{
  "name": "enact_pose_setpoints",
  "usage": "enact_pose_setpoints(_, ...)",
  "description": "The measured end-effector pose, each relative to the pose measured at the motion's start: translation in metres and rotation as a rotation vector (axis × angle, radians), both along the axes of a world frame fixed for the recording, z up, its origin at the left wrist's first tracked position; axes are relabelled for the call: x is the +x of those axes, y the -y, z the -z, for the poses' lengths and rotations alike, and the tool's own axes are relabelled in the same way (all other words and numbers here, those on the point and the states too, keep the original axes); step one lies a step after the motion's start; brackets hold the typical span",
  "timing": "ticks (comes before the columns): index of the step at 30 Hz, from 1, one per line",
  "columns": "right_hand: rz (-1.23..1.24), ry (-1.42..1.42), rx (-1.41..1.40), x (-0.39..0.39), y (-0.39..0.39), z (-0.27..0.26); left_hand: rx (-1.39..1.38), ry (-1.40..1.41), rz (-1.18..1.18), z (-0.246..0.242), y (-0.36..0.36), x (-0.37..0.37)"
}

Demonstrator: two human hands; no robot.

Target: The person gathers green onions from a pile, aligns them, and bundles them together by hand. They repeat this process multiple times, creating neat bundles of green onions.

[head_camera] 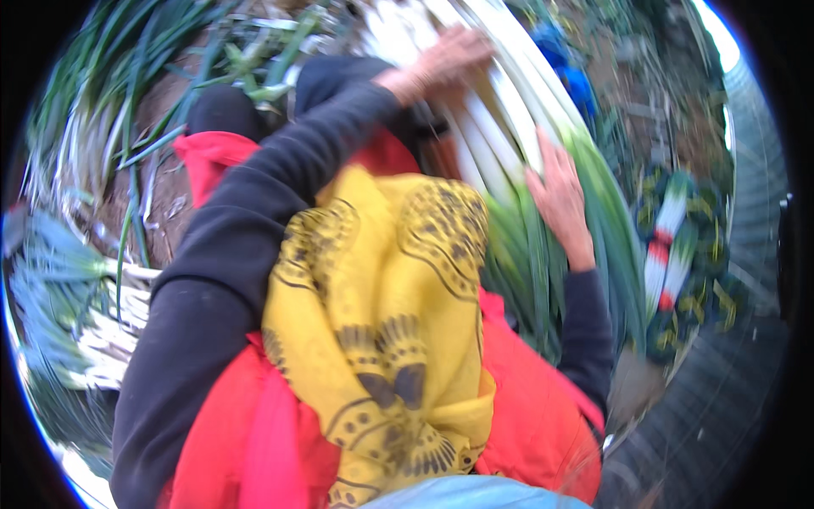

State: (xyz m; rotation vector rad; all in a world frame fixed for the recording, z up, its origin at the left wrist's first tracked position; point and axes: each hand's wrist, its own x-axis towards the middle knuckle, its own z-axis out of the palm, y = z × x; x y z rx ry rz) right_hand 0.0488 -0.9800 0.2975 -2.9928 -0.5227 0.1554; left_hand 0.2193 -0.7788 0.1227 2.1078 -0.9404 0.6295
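Several long leeks [509, 114], white at the shank and green toward the leaves, lie side by side before me, leaves pointing toward my right side. My left hand [445, 60] reaches across over the white shanks; its fingers are blurred, so whether they grip a leek is not clear. Flat against the leeks, where white turns to green, rests my right hand [559, 191] with its fingers extended and slightly apart. Dark sleeves cover both arms. A yellow patterned cloth [381, 286] and a red garment [534, 407] cover my front.
Loose leeks [95, 95] with roots lie on bare soil at the upper left, more leeks [114, 324] at the lower left. At the right are bundled leeks [668, 235] with red bands, blue material [563, 63] and dark netting or sheeting [712, 382].
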Motion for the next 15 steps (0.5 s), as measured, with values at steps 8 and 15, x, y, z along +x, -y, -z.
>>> enact_pose_setpoints(8,-0.072,0.123,-0.092,0.029,0.017,0.017,0.045,0.014,-0.079,-0.009,-0.002,-0.008)
enact_pose_setpoints(15,-0.066,0.211,-0.235,0.041,0.011,0.008,0.045,0.022,-0.135,-0.011,0.001,-0.008)
